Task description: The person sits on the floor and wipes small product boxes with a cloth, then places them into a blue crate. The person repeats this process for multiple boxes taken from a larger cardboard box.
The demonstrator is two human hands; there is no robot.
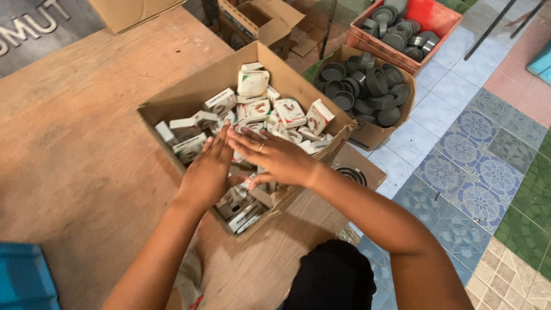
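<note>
Over a cardboard box point(189, 86), both hands point(244, 163) lie flat on small cartons point(290, 112).

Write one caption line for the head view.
Both hands, left hand and right hand, press into a cardboard box of small white cartons.

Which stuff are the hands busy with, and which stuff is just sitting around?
In use:
left hand
right hand
small white boxes
big cardboard box

Just lying about:
box of dark round caps
red crate
open carton
blue bin
</note>
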